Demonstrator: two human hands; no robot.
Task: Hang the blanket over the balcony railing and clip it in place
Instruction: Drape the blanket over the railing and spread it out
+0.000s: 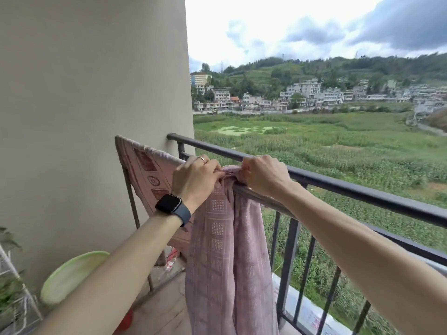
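A pale pink checked blanket point(227, 257) hangs bunched in long folds from a thin metal rod point(263, 194) that runs just inside the dark balcony railing point(358, 192). My left hand point(196, 177), with a ring and a dark watch on the wrist, pinches the blanket's gathered top edge from the left. My right hand point(263, 175) grips the same top edge from the right, over the rod. The two hands nearly touch. No clip is visible.
A second pink patterned cloth point(150, 172) is draped over the rod's left end by the beige wall point(92, 105). A pale green round basin point(72, 276) leans low at the left, beside a white wire rack point(21, 298) and plant leaves. Fields lie beyond the railing.
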